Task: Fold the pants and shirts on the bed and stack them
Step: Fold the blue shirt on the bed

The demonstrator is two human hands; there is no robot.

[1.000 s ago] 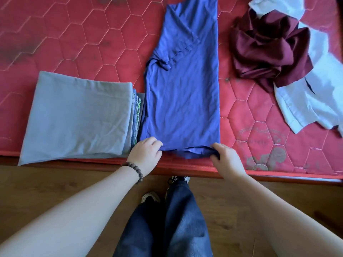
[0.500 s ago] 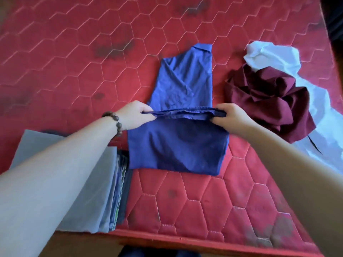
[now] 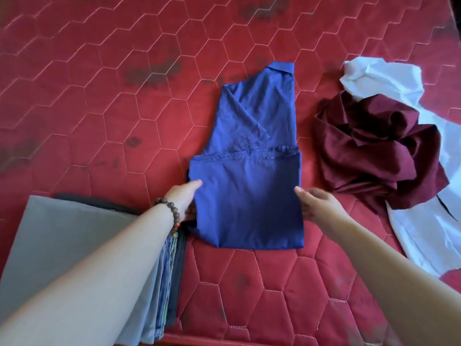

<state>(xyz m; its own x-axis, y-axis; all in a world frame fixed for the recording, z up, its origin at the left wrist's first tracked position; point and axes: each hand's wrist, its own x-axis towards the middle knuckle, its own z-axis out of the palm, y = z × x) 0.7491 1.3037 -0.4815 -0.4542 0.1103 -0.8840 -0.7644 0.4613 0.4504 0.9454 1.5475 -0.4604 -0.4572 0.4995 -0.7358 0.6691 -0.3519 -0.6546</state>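
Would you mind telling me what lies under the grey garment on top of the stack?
Under the grey garment, edges of several folded pieces show at its right side: light blue, striped, then dark. How many there are, and what they are, stays covered.

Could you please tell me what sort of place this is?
Probably a bedroom: a bare red quilted mattress serves as the work surface, with a stack of folded clothes and a half-folded blue shirt on it.

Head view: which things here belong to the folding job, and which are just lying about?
In the job:
- blue shirt, half folded
- left hand and right hand at its side edges
- folded stack
- maroon garment, crumpled
- white shirt, unfolded

Lying about:
- red mattress
- bead bracelet on the left wrist
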